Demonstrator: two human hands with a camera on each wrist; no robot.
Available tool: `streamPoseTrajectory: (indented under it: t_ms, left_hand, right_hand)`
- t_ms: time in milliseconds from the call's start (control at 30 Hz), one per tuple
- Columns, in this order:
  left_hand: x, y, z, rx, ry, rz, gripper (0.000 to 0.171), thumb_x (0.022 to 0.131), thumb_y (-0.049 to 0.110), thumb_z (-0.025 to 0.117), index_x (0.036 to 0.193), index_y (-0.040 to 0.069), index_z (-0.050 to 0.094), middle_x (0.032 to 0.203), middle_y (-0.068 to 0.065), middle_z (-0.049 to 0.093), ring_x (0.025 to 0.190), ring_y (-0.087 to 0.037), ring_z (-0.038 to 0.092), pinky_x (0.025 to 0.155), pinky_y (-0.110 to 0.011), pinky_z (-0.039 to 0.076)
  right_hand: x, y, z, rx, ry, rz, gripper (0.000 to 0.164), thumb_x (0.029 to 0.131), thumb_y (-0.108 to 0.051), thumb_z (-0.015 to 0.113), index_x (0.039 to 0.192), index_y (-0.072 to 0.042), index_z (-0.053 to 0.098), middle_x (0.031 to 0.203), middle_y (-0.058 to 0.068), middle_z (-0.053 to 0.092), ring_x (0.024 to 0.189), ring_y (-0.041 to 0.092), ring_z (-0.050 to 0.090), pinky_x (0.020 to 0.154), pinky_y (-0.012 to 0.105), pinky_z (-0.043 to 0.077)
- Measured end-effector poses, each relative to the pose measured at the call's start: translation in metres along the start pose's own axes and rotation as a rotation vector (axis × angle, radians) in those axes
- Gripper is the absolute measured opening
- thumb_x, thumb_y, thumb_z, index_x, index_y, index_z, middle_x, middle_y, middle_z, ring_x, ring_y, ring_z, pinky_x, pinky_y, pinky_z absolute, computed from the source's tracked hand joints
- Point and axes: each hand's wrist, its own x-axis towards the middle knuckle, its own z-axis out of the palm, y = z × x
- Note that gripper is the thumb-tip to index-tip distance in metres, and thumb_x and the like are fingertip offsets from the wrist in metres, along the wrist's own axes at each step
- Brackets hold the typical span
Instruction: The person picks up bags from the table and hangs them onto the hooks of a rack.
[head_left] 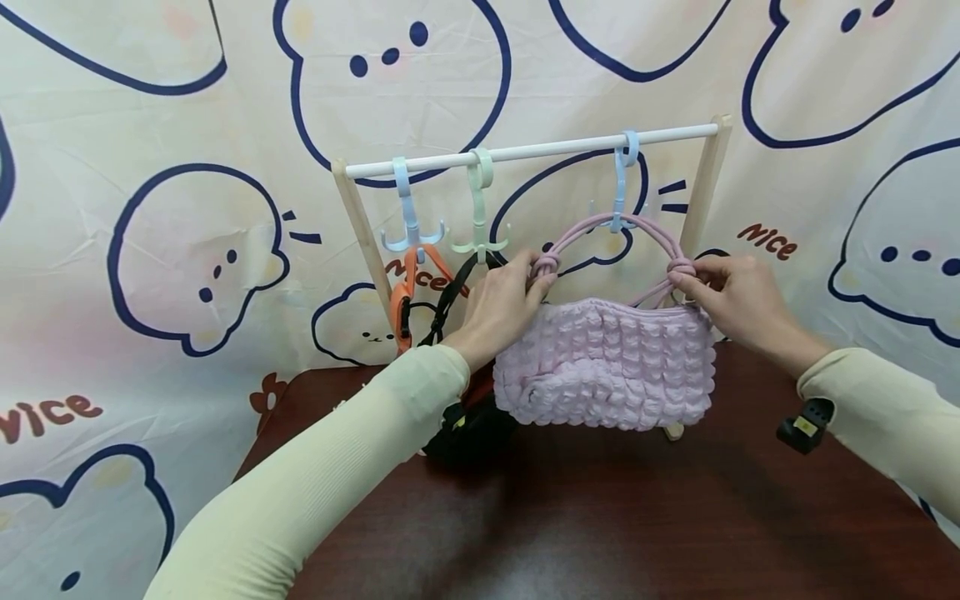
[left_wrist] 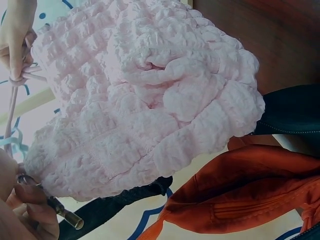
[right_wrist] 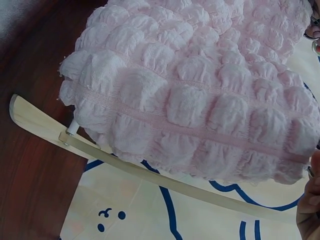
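Note:
A pink puffy handbag [head_left: 607,367] hangs in front of the rack, its cord handle [head_left: 600,218] arched up to the hooks of the right blue hanger [head_left: 621,179]. My left hand [head_left: 504,300] pinches the handle by its left knot, and my right hand [head_left: 738,300] pinches it by the right knot. The quilted bag body [left_wrist: 145,100] fills the left wrist view, with a small metal clasp [left_wrist: 75,220] beside the left fingers. In the right wrist view, the right fingers [right_wrist: 311,200] show at the edge beside the bag [right_wrist: 200,105].
A white rail [head_left: 540,152] on wooden posts carries another blue hanger [head_left: 407,208] and a green hanger [head_left: 480,204] at left. An orange strap [head_left: 402,308] and a black strap [head_left: 450,296] hang there. Below is a dark brown table [head_left: 600,508]; a patterned cloth [head_left: 187,267] stands behind.

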Motion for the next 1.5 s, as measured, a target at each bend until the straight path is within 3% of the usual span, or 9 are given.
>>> streamPoseTrajectory:
  t_ms: [1500]
  left_hand:
    - [-0.006,-0.0012,0.0068,0.004,-0.024,0.002,0.03,0.105,0.04,0.052,0.126,0.019,0.058,0.09,0.001,0.065,0.074,-0.018,0.057,0.065,-0.032,0.042]
  right_hand:
    - [-0.0079,0.0036,0.0076,0.026,-0.031,0.012,0.025,0.097,-0.022,0.069,0.108,0.0,0.076,0.09,0.018,0.073,0.064,0.003,0.053,0.05,0.02,0.044]
